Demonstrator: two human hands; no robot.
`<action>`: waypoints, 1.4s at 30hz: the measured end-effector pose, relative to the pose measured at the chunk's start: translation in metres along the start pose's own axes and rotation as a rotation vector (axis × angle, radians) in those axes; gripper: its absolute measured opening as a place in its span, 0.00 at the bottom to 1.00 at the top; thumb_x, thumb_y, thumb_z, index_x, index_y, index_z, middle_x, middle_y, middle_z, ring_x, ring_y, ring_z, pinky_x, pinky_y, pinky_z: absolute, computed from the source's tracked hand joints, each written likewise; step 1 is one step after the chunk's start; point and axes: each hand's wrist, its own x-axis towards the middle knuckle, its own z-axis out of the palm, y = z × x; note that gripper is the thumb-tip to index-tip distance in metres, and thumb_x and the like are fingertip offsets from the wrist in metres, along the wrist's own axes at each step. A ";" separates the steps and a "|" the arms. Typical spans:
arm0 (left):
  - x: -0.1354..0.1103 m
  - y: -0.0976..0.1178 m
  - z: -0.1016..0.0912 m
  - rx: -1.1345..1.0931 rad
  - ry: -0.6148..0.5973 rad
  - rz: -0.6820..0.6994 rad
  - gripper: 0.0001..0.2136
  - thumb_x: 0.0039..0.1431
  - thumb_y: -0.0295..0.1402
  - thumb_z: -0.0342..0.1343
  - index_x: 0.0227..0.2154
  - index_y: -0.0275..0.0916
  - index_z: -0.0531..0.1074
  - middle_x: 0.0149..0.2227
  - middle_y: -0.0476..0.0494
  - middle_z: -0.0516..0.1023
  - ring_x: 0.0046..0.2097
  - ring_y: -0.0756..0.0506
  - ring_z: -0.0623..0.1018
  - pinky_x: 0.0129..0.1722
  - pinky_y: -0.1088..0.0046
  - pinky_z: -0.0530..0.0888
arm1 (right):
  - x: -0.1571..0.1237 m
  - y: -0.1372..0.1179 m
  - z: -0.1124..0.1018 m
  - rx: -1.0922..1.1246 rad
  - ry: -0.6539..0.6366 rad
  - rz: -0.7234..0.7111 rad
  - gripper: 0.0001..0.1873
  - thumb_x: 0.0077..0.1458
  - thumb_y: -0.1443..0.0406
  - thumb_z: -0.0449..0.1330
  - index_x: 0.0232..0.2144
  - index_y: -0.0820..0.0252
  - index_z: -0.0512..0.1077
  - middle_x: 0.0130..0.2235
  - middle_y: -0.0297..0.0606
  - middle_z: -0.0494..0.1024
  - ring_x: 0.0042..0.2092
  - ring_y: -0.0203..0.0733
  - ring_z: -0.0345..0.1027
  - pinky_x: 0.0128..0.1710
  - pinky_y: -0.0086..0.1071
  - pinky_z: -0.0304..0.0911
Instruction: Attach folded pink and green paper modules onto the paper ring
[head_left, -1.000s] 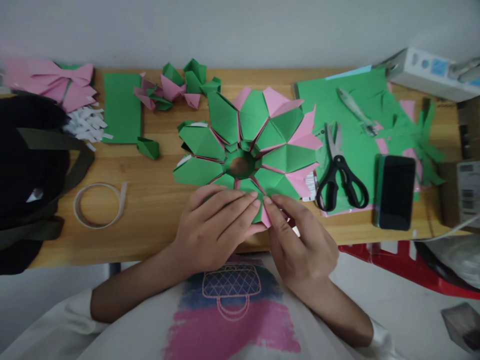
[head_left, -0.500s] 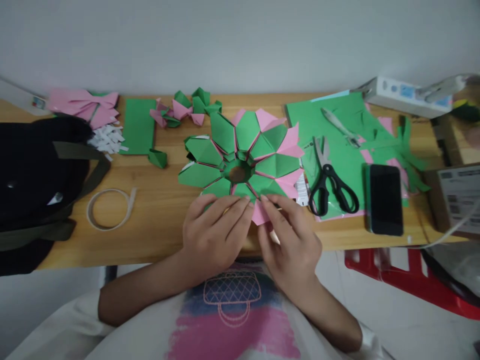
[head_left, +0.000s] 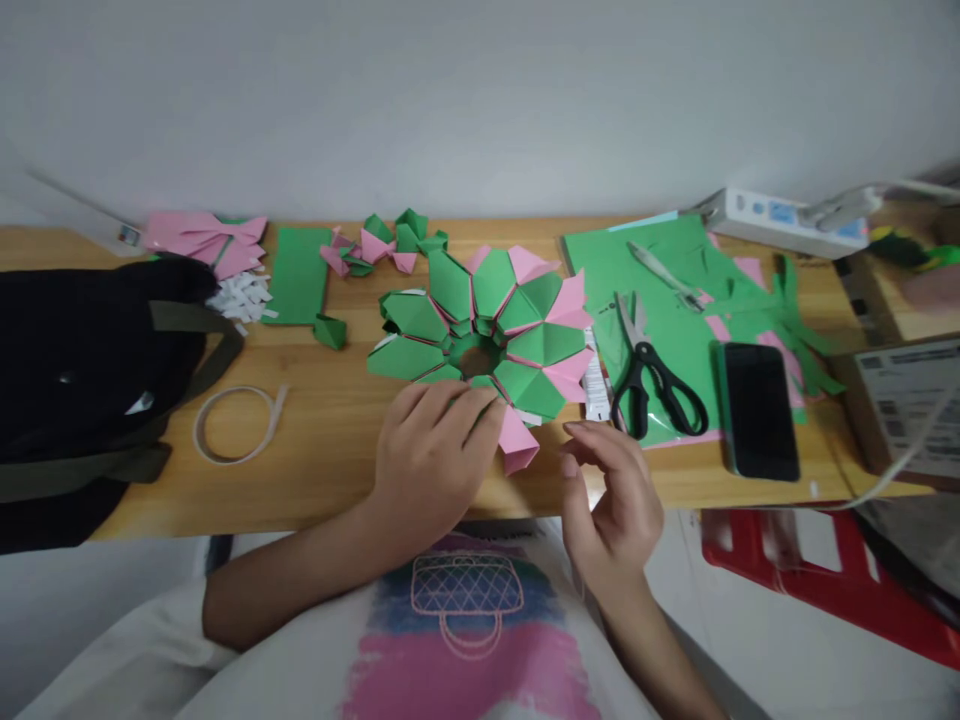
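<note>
Fingers of the right hand [head_left: 611, 500] are held half-curled and released just off the near edge of the desk [head_left: 330, 450], with nothing seen between them. A red stool [head_left: 825, 570] is seen to the right of that hand, below the desk edge.

The pink petal [head_left: 517, 440] lies to the left of those fingertips and slightly beyond them, parted from them by a small gap. Its long axis is set radially: the tip points back toward the person and the root is tucked under the paper ring [head_left: 480, 320].

The left hand [head_left: 433, 455] is the nearer of the 2 to the petal. It is laid palm-down on the near rim of the ring, the fingers flat and pressing rather than gripping, their tips just beside the petal's left edge.

The ring is laid flat at the middle of the desk, with green wedges folded around an open centre and pink petals showing mainly along its right side. To its right, scissors [head_left: 652, 385] and a phone [head_left: 757, 410] are laid on a green sheet [head_left: 667, 290]. To its left, a tape loop [head_left: 236, 425] and a black bag [head_left: 82, 350] are placed.

Farther back, small folded pieces [head_left: 390, 240] are scattered, and a power strip [head_left: 780, 215] is set at the right rear. The wooden surface is bounded behind by a plain pale wall [head_left: 480, 100].
</note>
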 end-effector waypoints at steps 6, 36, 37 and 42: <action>0.003 -0.006 -0.002 -0.032 -0.003 0.038 0.09 0.66 0.23 0.48 0.36 0.36 0.74 0.36 0.46 0.82 0.40 0.45 0.77 0.39 0.65 0.69 | 0.004 0.006 0.004 -0.139 0.024 -0.084 0.24 0.55 0.76 0.59 0.53 0.55 0.68 0.44 0.41 0.77 0.45 0.42 0.73 0.41 0.36 0.71; 0.008 -0.033 -0.014 -0.411 0.031 -0.090 0.06 0.63 0.29 0.57 0.29 0.39 0.73 0.30 0.51 0.79 0.35 0.47 0.77 0.36 0.66 0.69 | 0.049 -0.025 0.005 -0.280 -0.230 -0.384 0.16 0.54 0.57 0.65 0.43 0.56 0.71 0.42 0.41 0.78 0.47 0.50 0.69 0.47 0.45 0.62; 0.008 -0.033 -0.014 -0.415 0.017 -0.092 0.06 0.63 0.29 0.56 0.29 0.39 0.73 0.30 0.51 0.79 0.35 0.47 0.77 0.37 0.66 0.69 | 0.047 -0.028 0.006 -0.287 -0.197 -0.359 0.20 0.52 0.53 0.66 0.43 0.57 0.71 0.42 0.42 0.78 0.47 0.51 0.69 0.47 0.46 0.62; 0.010 -0.038 -0.016 -0.457 -0.050 -0.101 0.08 0.65 0.29 0.55 0.29 0.40 0.73 0.31 0.51 0.80 0.37 0.47 0.77 0.39 0.66 0.68 | 0.039 -0.040 0.014 -0.295 -0.089 -0.249 0.11 0.54 0.64 0.64 0.41 0.56 0.71 0.41 0.41 0.78 0.45 0.48 0.69 0.47 0.46 0.62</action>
